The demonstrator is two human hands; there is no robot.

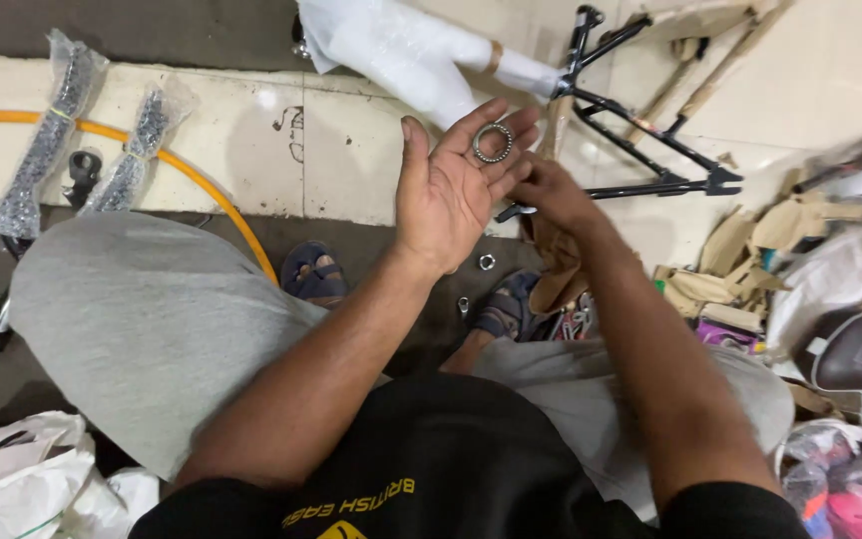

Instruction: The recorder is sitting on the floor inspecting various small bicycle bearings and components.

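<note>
Resting palm-up, the flat left hand carries a bearing ring; right hand pinches beside it.

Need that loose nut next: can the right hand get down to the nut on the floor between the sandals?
Probably yes. The nut lies bare on the dark floor just below the right hand, nothing covering it. The left hand, palm up with the bearing ring, sits above but not across.

A silvery metal bearing ring with small balls lies flat on upturned fingers, near their tips.
</note>
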